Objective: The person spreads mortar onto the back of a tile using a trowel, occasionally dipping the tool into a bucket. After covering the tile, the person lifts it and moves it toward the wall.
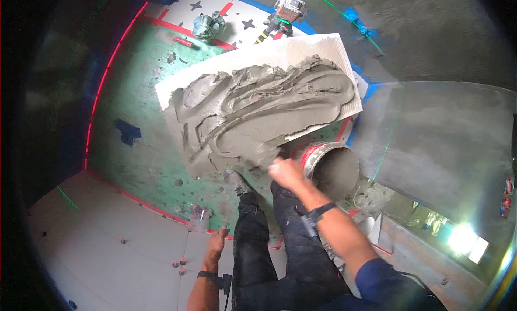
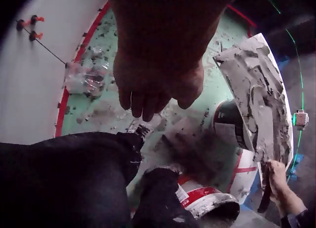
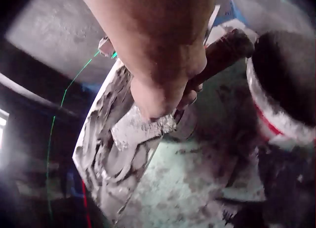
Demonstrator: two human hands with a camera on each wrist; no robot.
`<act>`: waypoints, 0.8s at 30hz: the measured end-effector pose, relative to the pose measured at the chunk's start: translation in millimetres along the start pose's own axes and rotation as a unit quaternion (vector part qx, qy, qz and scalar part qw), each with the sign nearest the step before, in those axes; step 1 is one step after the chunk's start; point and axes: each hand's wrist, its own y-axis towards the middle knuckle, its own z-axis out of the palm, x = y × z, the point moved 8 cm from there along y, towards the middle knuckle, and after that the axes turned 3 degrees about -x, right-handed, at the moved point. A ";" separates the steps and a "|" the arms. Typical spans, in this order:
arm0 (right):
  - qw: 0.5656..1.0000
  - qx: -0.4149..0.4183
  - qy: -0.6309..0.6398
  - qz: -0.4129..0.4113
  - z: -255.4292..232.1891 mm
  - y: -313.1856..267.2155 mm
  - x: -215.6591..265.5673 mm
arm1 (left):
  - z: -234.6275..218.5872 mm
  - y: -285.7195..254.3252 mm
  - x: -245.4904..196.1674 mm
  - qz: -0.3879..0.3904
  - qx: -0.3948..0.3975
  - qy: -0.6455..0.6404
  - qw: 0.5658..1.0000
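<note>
A large white tile is spread with thick grey mortar in ridges and swirls. My right hand grips the dark handle of a trowel, close to the tile's near edge. The trowel's mortar-smeared blade overlaps the mortar in the right wrist view and is blurred in the head view. Beside that hand stands a bucket with a red band and a mortar-caked rim. My left hand hangs near my left leg with nothing in it, fingers loosely extended.
Under the tile is a dark round container. A laser level on a tripod, a crumpled bag and a red-handled tool lie beyond. Near my left hand sits a clear plastic bag; pale tiles with levelling clips border the green floor.
</note>
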 end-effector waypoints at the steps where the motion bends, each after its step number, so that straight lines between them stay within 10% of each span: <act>1: 0.999 0.014 -0.043 0.017 -17.4 5.6 -25.1 | 3.1 -4.9 -16.3 0.008 -0.005 0.011 1.000; 5: 0.948 -0.264 0.067 0.165 -56.6 7.6 -165.7 | 16.4 -7.3 -57.2 0.019 -0.008 0.001 1.000; 6: 0.865 -0.178 0.393 0.254 -26.7 14.8 -183.4 | 17.4 -3.1 -58.1 0.029 0.005 -0.014 0.999; 8: 0.643 -0.089 0.702 0.295 4.1 18.4 -112.6 | 17.6 -0.4 -59.3 0.030 -0.002 0.010 0.999; 10: 0.582 -0.023 0.760 0.287 22.8 25.9 -13.9 | 20.4 3.8 -51.1 0.028 -0.005 -0.001 1.000; 13: 0.704 0.087 0.680 0.185 47.3 16.4 86.9 | 18.4 -8.5 -52.8 0.021 -0.009 0.029 0.999; 17: 0.967 0.027 0.254 -0.009 42.8 14.2 48.8 | 12.3 -20.5 -66.8 0.044 -0.027 0.016 0.999; 24: 0.935 -0.138 -0.161 -0.284 -55.9 100.9 83.2 | -11.1 -3.6 -29.7 0.011 -0.046 0.027 0.999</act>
